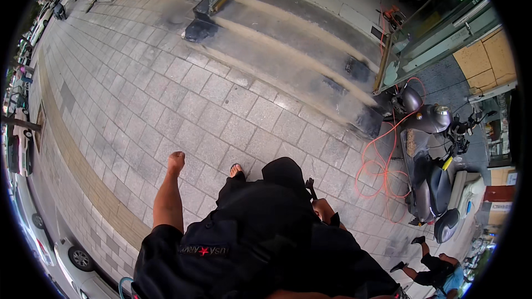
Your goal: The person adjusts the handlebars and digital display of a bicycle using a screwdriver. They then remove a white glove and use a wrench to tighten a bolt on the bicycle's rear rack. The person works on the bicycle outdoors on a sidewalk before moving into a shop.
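My left hand (176,159) hangs over the paving at the end of a bare forearm, fingers curled in, with nothing seen in it. On the other side, my right hand (322,209) is held close to my dark clothing and partly hidden by it. A slim black object (311,188) with a forked end sticks up beside this hand, which seems closed around its lower part; its kind cannot be made out. My foot in a dark sandal (236,169) stands on the grey paving slabs (216,119) between the hands.
Dusty stone steps (293,50) rise ahead to a doorway with glass panels (443,39). An orange cable (382,171) lies in loops beside a parked scooter (432,171) at right. Another person (438,271) is at lower right; cars (83,266) line the left.
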`<action>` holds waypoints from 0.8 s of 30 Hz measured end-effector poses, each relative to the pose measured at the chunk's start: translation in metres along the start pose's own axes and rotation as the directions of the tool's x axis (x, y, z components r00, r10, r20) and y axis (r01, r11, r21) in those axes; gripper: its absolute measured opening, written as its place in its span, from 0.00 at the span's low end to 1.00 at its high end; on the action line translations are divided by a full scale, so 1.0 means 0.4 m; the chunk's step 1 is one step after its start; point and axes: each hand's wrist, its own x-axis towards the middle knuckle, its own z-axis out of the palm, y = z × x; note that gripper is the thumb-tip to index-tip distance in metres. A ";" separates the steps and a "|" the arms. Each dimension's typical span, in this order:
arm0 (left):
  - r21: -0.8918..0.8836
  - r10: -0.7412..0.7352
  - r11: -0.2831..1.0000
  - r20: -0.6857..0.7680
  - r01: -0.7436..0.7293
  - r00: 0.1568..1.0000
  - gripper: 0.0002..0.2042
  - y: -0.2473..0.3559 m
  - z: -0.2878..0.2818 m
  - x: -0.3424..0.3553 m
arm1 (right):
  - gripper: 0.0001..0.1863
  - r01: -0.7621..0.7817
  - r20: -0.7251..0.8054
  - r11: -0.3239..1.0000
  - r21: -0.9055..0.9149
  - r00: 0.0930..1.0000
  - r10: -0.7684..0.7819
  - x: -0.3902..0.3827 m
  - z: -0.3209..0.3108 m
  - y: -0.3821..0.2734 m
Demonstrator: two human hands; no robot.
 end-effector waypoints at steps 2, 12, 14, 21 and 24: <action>-0.289 0.011 0.957 -0.097 -0.039 0.995 0.19 0.354 -0.160 0.164 | 0.12 0.101 0.021 0.968 0.230 0.994 -0.109 0.022 0.031 -0.045; 0.098 0.080 0.993 -0.064 -0.073 0.995 0.22 0.723 0.007 0.477 | 0.10 0.008 0.211 0.968 0.252 0.975 -0.063 0.298 -0.179 -0.733; 0.378 0.022 0.924 0.102 -0.059 0.995 0.23 0.652 0.103 0.422 | 0.11 -0.179 0.207 0.954 0.241 0.970 0.129 0.355 -0.245 -0.888; 0.547 -0.497 0.819 0.519 0.176 0.696 0.21 1.030 0.088 0.574 | 0.08 -0.146 0.033 0.936 0.319 0.989 0.143 0.343 -0.552 -1.339; 0.510 -0.425 0.847 0.481 0.149 0.767 0.20 1.348 0.086 0.864 | 0.08 -0.073 -0.111 0.963 0.260 0.988 0.105 0.222 -0.675 -1.484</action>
